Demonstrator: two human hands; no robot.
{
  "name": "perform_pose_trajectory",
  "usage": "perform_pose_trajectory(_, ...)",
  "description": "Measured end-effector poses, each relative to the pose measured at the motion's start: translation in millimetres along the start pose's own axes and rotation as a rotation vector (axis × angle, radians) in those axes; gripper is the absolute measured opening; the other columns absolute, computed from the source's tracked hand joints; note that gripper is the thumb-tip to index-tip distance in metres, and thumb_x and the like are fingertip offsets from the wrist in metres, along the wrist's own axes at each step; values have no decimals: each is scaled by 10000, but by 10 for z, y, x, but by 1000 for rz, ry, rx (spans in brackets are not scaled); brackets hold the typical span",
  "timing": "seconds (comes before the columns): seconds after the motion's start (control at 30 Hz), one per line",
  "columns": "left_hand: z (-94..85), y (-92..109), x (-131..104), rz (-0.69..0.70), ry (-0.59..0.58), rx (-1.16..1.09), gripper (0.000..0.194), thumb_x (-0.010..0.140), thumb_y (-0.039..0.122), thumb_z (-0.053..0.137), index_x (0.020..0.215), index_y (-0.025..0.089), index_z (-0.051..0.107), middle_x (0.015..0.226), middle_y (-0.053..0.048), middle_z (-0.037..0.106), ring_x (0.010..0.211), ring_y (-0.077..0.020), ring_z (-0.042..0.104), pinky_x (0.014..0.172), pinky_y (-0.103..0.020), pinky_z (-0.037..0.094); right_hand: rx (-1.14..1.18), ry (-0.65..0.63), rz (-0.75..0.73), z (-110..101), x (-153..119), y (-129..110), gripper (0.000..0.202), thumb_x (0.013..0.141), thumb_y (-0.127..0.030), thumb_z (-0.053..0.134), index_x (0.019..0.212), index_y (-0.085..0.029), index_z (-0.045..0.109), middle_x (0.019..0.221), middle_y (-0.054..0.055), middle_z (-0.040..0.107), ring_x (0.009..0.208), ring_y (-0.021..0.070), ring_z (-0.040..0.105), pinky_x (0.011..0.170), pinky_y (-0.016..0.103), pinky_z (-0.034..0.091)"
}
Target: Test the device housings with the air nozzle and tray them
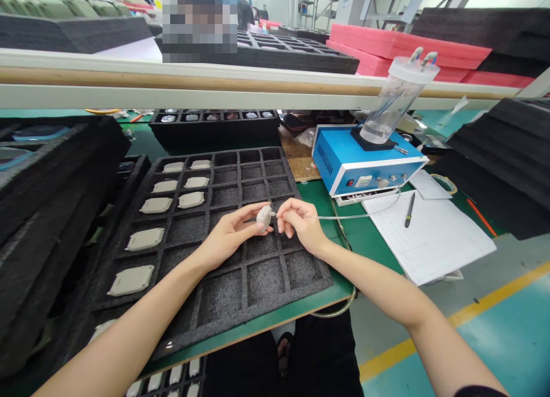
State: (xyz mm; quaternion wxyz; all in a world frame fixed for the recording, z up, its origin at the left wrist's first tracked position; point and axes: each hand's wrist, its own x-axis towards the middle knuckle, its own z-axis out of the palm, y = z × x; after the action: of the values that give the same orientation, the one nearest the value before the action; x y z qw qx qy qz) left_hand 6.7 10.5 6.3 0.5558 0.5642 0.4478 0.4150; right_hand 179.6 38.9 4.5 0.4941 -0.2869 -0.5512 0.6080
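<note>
My left hand (234, 232) holds a small beige casing (264, 217) between thumb and fingers, above the black foam tray (221, 299). Close beside it on the right, my right hand (301, 222) pinches the end of a thin clear tube (356, 217), whose tip is at the casing's small fitting. Whether the tip is seated in the fitting is too small to tell. The tube runs right to a blue box-shaped device (356, 162). Several beige casings (146, 239) lie in the tray's left compartments.
A clear cylinder (391, 102) stands on the blue device. Papers (442, 236) with a black pen (409, 209) lie at right. Stacked black foam (55, 225) rises at left. A shelf rail (258, 87) crosses behind. Another person is partly visible beyond.
</note>
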Motion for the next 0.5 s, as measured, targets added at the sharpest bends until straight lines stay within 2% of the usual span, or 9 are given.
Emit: perform_pose_trajectory(0.5, 4, 11, -8, -15, -8, -81, 455, 753, 286, 664, 1190, 206, 566, 1126, -57, 636, 890, -190, 632, 878, -368, 499, 22, -8, -15, -1, -10, 3, 73, 679, -176, 491, 650, -144, 550, 458, -46, 565, 317, 45, 404, 352, 167, 292)
